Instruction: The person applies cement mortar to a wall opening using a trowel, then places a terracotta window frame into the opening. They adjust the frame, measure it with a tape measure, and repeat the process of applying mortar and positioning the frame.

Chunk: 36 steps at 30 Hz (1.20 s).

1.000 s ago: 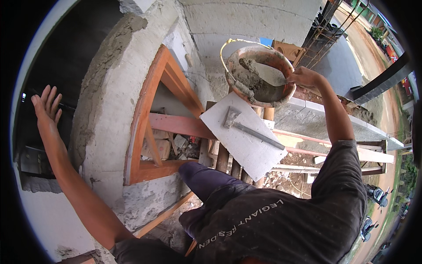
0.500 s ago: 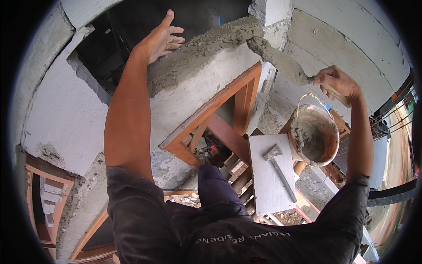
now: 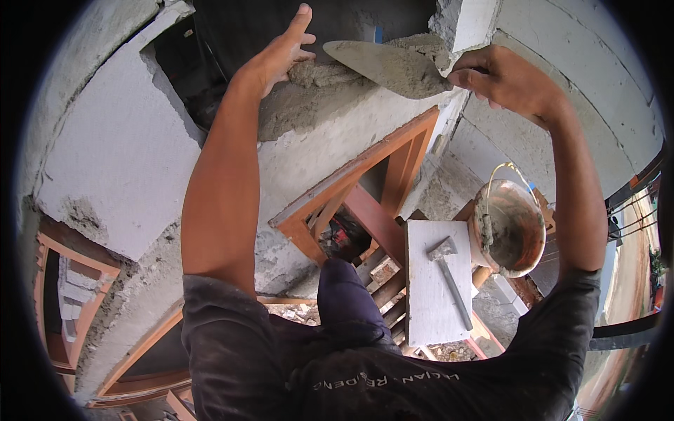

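Observation:
A trowel with mortar on its wide grey blade is held in my right hand, fingers wrapped round the handle. Its blade lies over the ledge of the pale block wall, tip pointing left toward my other hand. Along the ledge top runs wet grey mortar, heaped thicker near the blade. My left hand is at the left end of that mortar, thumb up and fingers apart, holding nothing. Whether its lower edge touches the mortar, I cannot tell.
A mortar-smeared bucket stands at the right. Next to it, a hammer-like tool lies on a white block. Below the ledge is an orange-brown wooden frame. Block walls rise on the right; a dark opening lies beyond the ledge.
My right hand has brought the trowel left and up over the ledge, its blade now flatter across the mortar. My left hand has shifted slightly right and up. The view has shifted slightly.

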{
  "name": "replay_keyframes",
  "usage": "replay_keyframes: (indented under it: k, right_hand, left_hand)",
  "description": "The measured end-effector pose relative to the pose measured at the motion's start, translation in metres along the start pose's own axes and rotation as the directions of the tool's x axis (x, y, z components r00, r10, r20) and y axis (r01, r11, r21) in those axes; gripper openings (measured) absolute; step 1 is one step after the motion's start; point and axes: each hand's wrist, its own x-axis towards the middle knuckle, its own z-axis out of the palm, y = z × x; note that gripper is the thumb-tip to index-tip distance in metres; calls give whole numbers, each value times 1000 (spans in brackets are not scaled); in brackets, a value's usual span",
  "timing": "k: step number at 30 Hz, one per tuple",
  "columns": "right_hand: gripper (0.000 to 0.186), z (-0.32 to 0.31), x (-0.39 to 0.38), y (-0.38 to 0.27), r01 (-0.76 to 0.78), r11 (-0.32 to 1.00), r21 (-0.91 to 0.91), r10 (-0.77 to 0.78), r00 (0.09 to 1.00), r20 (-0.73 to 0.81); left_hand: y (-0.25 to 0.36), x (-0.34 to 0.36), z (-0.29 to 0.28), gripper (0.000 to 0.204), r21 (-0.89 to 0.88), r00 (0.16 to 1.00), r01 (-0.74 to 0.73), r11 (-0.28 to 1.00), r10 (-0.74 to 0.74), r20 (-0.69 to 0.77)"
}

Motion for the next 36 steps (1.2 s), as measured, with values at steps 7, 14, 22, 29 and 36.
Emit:
replay_keyframes:
  k: [7, 14, 22, 29, 36]
  right_hand:
    - [33, -5, 31, -21, 4, 968, -250, 20, 995, 95]
    - [37, -5, 15, -25, -27, 998, -57, 31, 997, 76]
    - [33, -12, -125, 51, -205, 918, -339, 188, 979, -83]
    - [39, 86, -243, 190, -598, 590, -542, 779, 598, 188]
    - [28, 198, -234, 214, -569, 703, -426, 697, 669, 258]
  left_hand:
    - [-12, -11, -8, 115, 69, 999, 12, 998, -9, -52]
    - [0, -31, 4, 107, 157, 982, -86, 984, 111, -153]
    - [7, -63, 15, 86, 127, 935, -163, 978, 195, -298]
    - [9, -107, 44, 83, 119, 887, -385, 915, 403, -228]
    - [-3, -125, 42, 89, 18, 932, -302, 953, 299, -203]
